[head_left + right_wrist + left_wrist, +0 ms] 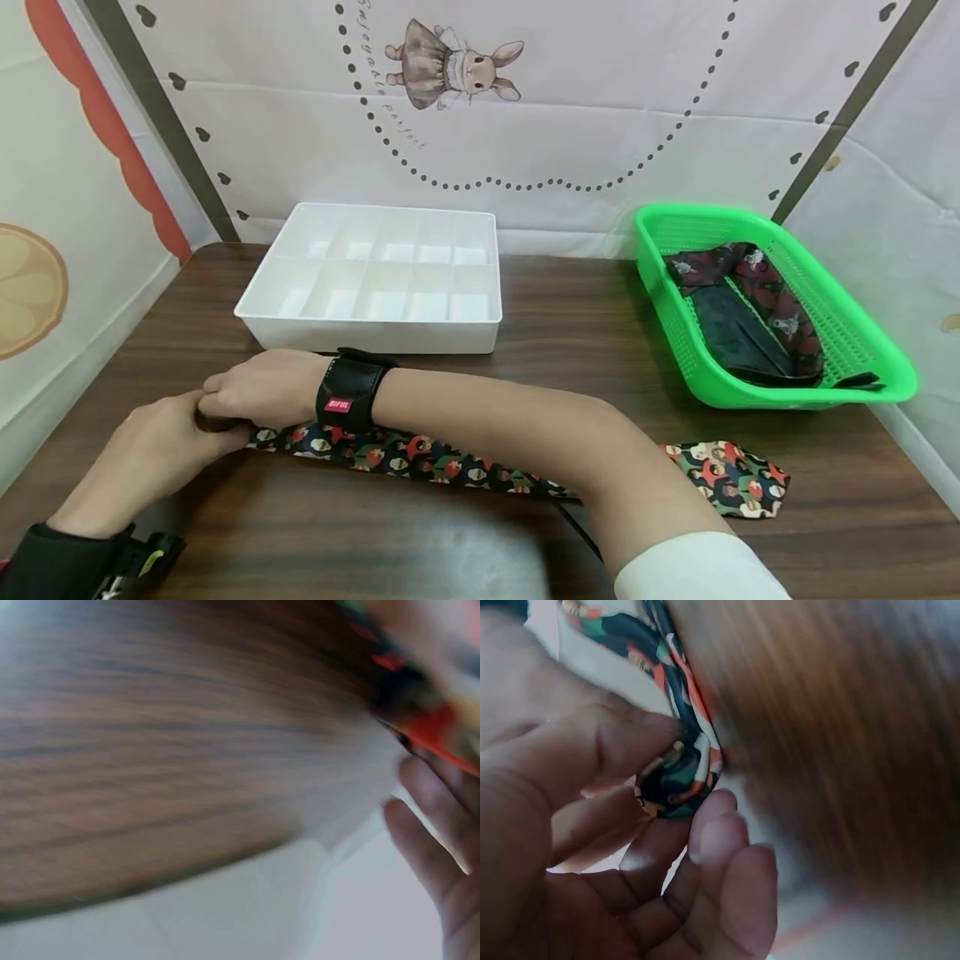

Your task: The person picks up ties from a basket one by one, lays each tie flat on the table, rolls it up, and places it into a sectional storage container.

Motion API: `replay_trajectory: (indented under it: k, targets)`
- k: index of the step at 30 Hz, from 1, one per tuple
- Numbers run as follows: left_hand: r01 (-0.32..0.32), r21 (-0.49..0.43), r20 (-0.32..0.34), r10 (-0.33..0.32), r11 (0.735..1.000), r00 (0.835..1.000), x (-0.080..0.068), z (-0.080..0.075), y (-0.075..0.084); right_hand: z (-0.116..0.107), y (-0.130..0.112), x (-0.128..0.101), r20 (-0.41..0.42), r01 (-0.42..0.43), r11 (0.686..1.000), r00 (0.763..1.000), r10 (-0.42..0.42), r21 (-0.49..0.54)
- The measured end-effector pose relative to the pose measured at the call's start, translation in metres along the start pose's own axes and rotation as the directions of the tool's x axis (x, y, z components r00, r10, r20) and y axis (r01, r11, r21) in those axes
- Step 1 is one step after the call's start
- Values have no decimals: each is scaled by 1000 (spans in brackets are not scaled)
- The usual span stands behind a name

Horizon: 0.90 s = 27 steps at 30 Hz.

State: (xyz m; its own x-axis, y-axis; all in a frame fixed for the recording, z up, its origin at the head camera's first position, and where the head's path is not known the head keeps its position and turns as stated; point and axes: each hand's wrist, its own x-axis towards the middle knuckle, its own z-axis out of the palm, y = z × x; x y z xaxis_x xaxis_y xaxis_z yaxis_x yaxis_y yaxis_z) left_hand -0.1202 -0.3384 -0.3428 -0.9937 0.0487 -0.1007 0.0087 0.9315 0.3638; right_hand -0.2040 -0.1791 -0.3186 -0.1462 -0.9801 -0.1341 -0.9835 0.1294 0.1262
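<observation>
— Wooden tabletop (570,333), boxed by printed wall panels behind and on both sides. How much free room?

— Bare wood shows between the hands and the near edge, and a strip beyond them up to the white divider tray (375,275). The table's left edge runs close beside the left hand (161,450); the right edge is well apart from both hands.

— Where is the patterned tie (420,457)?

— Flat on the table, stretched lengthwise. Its narrow end sits between the two hands; its wide tip (731,479) lies far to the right, past the right forearm, which crosses over it.

— State of the hands?

— Left hand: thumb and fingertips curled in, pinching the rolled-up narrow end; the left wrist view shows the small coil (676,784) between thumb (622,739) and fingers (716,832). Right hand (258,387): reached across, fingers curled, pressed up against the left hand at that same end. Whether it actually grips the cloth, cannot tell; its wrist view is blurred, only fingers (439,840) beside red-patterned fabric.

— Counts?

— One tie on the table. One white tray, just beyond the right hand. One green basket (862,358), well off to the right, holding dark ties (750,317), at least two by pattern. Two wrist straps, one on each arm.
</observation>
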Motion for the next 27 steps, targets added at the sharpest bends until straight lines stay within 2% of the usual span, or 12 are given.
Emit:
replay_trajectory:
  k: [3, 6, 9, 13, 19, 27]
  targets:
    - [-27, 22, -46, 28, 999, 999, -2, 3, 1, -3, 0, 2, 41, -5, 1000, 999, 4, 21]
    - [-42, 10, -49, 43, 999, 998, -1, 3, 1, -2, -1, 2, 52, -11, 1000, 999, 11, 0]
    - [-13, -24, 2, 13, 1000, 1000, -1, -1, -2, 2, 0, -2, 23, 7, 1000, 1000, -6, -8]
    - [38, -56, 70, -34, 998, 997, 1, -4, -4, 2, 3, -5, 9, 30, 998, 1000, -30, 55]
    - [46, -78, 84, -40, 996, 996, 3, 0, 3, -4, 4, -5, 76, 10, 991, 997, -20, 134]
    - [77, -35, 90, -74, 996, 993, 4, 3, 3, 2, 1, -6, 43, -25, 998, 999, 23, 58]
